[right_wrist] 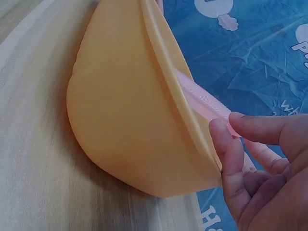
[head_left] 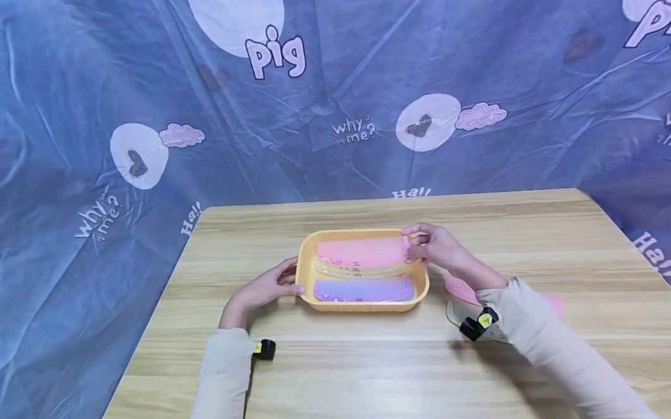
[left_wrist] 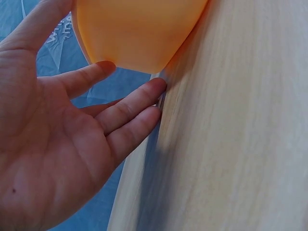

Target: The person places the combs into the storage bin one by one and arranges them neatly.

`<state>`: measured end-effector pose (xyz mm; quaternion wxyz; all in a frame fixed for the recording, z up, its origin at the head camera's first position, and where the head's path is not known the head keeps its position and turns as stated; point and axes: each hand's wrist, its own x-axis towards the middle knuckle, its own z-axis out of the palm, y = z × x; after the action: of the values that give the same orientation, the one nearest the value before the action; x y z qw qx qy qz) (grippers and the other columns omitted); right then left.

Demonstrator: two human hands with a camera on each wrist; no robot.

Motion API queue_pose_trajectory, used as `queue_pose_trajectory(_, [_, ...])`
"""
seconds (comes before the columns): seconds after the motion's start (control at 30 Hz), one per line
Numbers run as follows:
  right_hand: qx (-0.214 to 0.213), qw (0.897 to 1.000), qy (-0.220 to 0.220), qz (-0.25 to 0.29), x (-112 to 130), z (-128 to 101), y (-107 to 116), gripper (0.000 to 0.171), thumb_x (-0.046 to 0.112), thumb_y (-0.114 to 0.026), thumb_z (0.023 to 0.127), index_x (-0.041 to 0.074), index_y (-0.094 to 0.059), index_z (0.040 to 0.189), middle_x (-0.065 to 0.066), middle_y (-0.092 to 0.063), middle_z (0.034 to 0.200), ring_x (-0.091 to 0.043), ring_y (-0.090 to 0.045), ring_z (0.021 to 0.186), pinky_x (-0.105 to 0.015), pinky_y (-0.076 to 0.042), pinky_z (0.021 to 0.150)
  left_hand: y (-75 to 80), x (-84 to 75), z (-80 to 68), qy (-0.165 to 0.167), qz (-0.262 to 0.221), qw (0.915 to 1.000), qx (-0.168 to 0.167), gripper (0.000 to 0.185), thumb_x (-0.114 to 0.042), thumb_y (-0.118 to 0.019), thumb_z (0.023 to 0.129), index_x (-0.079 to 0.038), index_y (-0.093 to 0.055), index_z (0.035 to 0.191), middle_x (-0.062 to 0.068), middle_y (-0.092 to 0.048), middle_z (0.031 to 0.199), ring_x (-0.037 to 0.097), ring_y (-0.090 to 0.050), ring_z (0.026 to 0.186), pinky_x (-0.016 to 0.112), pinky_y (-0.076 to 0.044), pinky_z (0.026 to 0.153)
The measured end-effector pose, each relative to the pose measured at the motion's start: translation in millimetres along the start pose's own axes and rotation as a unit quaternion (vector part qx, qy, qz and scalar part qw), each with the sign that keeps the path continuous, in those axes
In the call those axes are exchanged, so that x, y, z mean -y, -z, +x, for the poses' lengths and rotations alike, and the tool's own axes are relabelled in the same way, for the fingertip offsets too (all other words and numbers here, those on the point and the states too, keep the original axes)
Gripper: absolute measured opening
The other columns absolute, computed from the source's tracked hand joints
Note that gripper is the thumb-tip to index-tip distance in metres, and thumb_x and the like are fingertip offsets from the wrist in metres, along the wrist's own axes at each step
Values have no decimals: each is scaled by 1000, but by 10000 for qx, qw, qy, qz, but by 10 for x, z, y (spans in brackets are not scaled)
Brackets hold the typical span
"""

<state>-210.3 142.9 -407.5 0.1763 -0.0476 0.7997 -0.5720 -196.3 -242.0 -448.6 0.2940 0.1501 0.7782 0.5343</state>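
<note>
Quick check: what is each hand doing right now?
Left hand: open, fingers touching the tray.
Right hand: pinching the pink comb over the tray.

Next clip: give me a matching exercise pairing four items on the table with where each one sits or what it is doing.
Things:
1. pink comb
2. purple comb
3. left hand
4. right hand

Places or states:
A. near side of the orange tray
B. fingers straight against the tray's left wall
C. far side of the tray
D. pinching the pink comb's end

Pairs: 1-C, 2-A, 3-B, 4-D
</note>
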Motion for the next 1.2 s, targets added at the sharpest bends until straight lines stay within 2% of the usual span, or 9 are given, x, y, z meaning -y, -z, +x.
queue_pose_trajectory(0.27, [-98,9998,101,-113,8,42,-13,46,-2,-62,85,-7,-48,128,3,-66,80,-8,-69,68,-23,-52,55,-3,12,21,-17,-68,10000,-13,86,-25,-70,89,-8,-17,154,21,-31,155,35,-35,142,47,-27,118])
queue_pose_trajectory(0.57, [-129,9998,53,-132,8,44,8,42,2,-65,86,-7,-50,125,2,-68,81,-9,-69,69,-26,-57,60,0,8,26,15,-49,10000,-45,85,-25,-69,90,-9,-16,155,20,-29,156,34,-33,143,48,-24,119])
queue_pose_trajectory(0.87, [-101,9997,133,-202,30,13,53,40,0,-61,88,-11,-50,125,-25,-69,104,-11,-71,76,-31,-60,68,12,8,28,19,-15,10000,-38,86,-26,-70,89,-8,-17,155,20,-30,156,34,-33,143,47,-27,118])
queue_pose_trajectory(1.03, [-189,9994,209,-203,44,-11,98,39,0,-61,89,-13,-49,125,-32,-65,112,-11,-70,79,-33,-61,71,16,16,32,39,13,10000,-34,85,-26,-69,90,-9,-17,155,19,-31,156,33,-34,143,47,-26,118])
queue_pose_trajectory(1.2, [-368,9982,399,-256,51,-46,202,40,2,-59,91,-13,-47,125,-34,-61,118,-3,-68,80,-31,-60,71,17,20,28,47,32,10000,-51,87,-27,-70,89,-9,-17,155,19,-31,156,33,-34,143,47,-25,119])
